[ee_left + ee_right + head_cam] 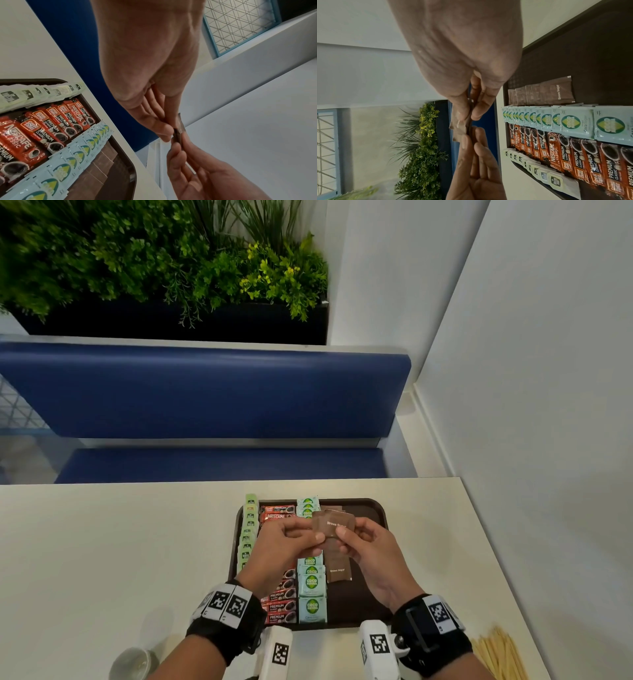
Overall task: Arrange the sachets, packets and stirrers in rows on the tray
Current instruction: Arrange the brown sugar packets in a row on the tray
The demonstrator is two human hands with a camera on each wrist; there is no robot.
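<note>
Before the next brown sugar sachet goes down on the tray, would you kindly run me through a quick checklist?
1. Held brown sugar sachets gripped: ok, left hand and right hand both pinch them.
2. Only one sachet held: not ok, several are fanned together.
3. Brown sugar row started: ok, beside the Coco Sugar row.
4. Free space on the tray: ok, the right strip is bare.
5. Stirrers placed: not ok, they lie on the table.
6. Sachet count remaining: cannot tell.
</note>
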